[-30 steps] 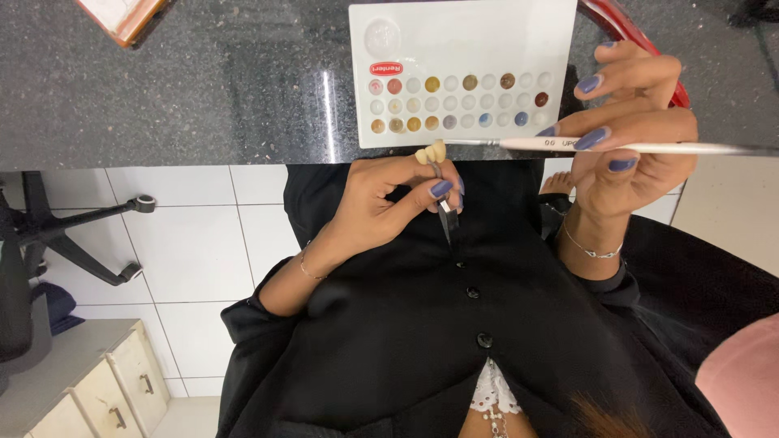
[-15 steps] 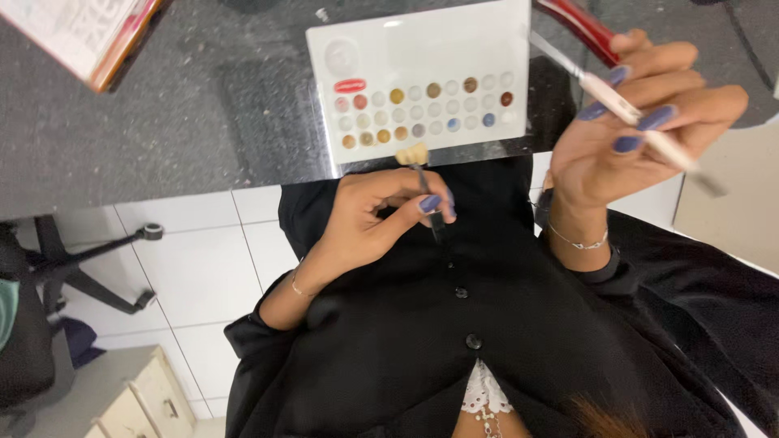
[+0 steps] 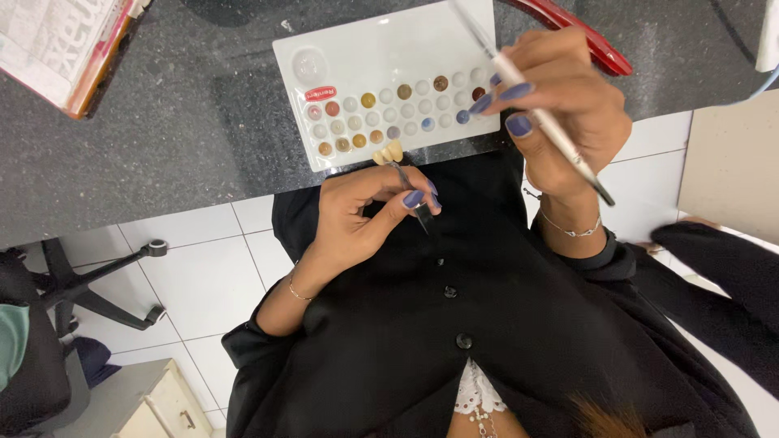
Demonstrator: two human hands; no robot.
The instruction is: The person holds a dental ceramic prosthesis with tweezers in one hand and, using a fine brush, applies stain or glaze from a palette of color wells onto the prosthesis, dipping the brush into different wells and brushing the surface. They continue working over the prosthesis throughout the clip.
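A small tooth bridge point(image 3: 389, 152), cream, about three units joined, is held at the tip of tweezers point(image 3: 410, 193), just above the left hand point(image 3: 357, 215). The left hand's thumb and forefinger are pinched on the tweezers' shank; the piece is thus kept off the fingers and raised at the near edge of the palette point(image 3: 381, 49), likely so that its surface stays untouched and close to the colours.

One brush point(image 3: 535, 109), thin and white-handled, is clamped in the right hand point(image 3: 560, 113), pen-fashion, fingers curled around it. The bristle end is directed up past the hand, over the palette; the dark butt end points down toward the wrist. The tip itself runs out of frame.

The hands are apart, the right one higher and to the right of the left.

One palette, white, lies beyond both hands on the dark counter point(image 3: 187, 122). Roughly two dozen small wells are counted in three rows, some with brown, ochre, red or blue pigment, others pale.

A red object point(image 3: 580, 32) lies beyond the right hand. One book point(image 3: 65, 45) lies far left of the left hand.
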